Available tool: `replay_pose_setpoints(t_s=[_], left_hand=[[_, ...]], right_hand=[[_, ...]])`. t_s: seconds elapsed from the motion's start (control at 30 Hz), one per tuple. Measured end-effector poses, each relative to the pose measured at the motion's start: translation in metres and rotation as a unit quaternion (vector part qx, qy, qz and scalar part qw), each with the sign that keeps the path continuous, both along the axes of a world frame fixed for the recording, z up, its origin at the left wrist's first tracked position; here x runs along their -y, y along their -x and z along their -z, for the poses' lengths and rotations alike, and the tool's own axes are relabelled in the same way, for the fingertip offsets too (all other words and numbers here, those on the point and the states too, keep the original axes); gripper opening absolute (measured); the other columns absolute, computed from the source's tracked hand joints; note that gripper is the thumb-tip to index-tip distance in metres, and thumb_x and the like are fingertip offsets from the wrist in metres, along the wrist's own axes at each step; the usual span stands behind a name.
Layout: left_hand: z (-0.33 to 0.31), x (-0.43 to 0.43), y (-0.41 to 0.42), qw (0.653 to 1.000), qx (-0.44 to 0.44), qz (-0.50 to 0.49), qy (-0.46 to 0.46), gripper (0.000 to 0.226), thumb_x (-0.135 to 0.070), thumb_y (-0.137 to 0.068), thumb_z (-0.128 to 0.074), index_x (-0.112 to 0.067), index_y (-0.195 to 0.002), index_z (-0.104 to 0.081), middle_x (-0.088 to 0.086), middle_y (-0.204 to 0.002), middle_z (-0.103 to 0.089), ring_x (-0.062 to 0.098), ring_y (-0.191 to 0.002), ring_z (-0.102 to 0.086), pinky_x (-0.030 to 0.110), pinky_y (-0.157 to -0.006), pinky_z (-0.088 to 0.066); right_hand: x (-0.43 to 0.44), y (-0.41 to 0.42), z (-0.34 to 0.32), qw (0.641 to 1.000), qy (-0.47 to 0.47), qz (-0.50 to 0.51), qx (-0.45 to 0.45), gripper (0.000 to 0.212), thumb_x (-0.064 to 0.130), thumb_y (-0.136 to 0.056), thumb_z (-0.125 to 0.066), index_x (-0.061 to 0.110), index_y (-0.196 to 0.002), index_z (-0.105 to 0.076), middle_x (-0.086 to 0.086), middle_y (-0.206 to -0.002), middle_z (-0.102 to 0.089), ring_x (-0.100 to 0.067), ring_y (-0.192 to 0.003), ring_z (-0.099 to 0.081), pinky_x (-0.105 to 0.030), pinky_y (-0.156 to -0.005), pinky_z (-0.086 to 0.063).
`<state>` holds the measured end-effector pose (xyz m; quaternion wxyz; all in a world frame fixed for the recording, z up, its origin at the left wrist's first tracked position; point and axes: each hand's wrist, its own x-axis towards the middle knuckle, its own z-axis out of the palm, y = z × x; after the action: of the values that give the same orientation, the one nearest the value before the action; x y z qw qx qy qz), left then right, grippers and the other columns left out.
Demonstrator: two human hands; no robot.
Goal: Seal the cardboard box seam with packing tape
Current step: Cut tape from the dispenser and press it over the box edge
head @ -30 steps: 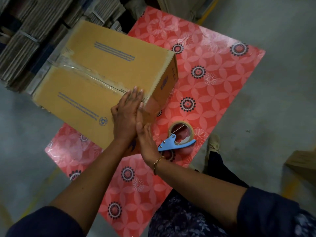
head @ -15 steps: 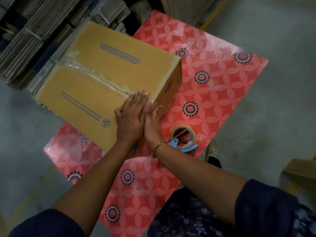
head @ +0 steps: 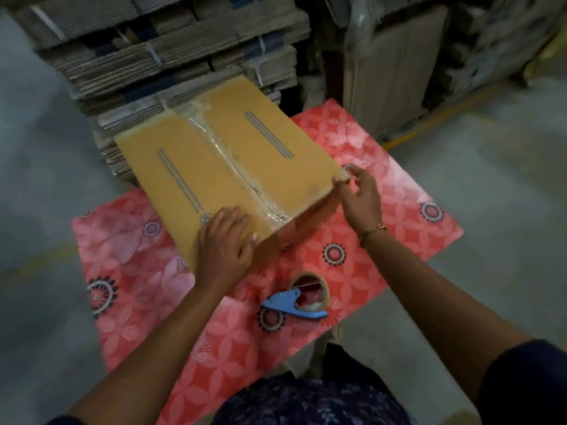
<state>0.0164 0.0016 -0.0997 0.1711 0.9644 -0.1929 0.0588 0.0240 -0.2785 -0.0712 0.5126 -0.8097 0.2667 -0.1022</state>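
Observation:
A brown cardboard box [head: 184, 161] lies on the red flowered table [head: 383, 179], its top flaps closed. Clear packing tape [head: 233, 167] runs along the centre seam and over the near edge. My left hand [head: 224, 250] rests flat on the box's near left corner, fingers spread over the top and side. My right hand [head: 359, 194] holds the box's near right corner between thumb and fingers. A roll of tape in a blue dispenser [head: 300, 297] lies on the table in front of the box, untouched.
Stacks of flattened, strapped cardboard [head: 159, 47] stand behind the table, touching the box's far end. Upright cardboard sheets [head: 389, 75] lean at the back right. Grey concrete floor [head: 491, 194] with a yellow line surrounds the table.
Both hands were pressed together on the taped near edge. They have moved apart to the box's two near corners, and the box has turned so its seam points away from me.

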Motion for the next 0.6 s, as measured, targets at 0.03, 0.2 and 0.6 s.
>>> replay_pose_setpoints(t_s=[0.03,0.2,0.6], left_hand=[[0.002,-0.009,0.008,0.999,0.006,-0.049,0.014,0.043,-0.039,-0.092,-0.054,-0.018,-0.128,-0.065,0.006,-0.147,-0.056,0.032,-0.138,-0.045,0.047,-0.106,-0.035],[0.019,-0.024,0.041,0.932,-0.061,-0.32,0.158,0.074,-0.046,-0.089,-0.06,-0.01,-0.15,-0.039,0.02,-0.158,-0.035,0.038,-0.144,-0.032,0.054,-0.112,-0.031],[0.022,-0.025,0.065,0.756,-0.183,-0.406,0.479,0.078,-0.034,-0.085,-0.076,-0.031,-0.151,-0.035,-0.005,-0.133,-0.059,0.016,-0.116,-0.061,0.033,-0.099,-0.046]], right_hand=[[0.011,-0.012,-0.004,0.999,0.019,-0.035,-0.007,0.063,0.044,-0.082,-0.061,0.011,-0.135,-0.054,-0.015,-0.138,-0.054,-0.03,-0.128,-0.051,-0.039,-0.106,-0.043],[0.04,-0.061,-0.001,0.974,0.061,-0.187,-0.115,0.079,0.054,-0.083,-0.061,0.012,-0.148,-0.041,-0.015,-0.151,-0.047,-0.033,-0.134,-0.048,-0.04,-0.109,-0.041],[0.064,-0.034,0.036,0.948,-0.024,-0.285,-0.14,0.085,0.075,-0.073,-0.066,0.032,-0.142,-0.043,0.003,-0.132,-0.065,-0.023,-0.113,-0.065,-0.046,-0.095,-0.054]])
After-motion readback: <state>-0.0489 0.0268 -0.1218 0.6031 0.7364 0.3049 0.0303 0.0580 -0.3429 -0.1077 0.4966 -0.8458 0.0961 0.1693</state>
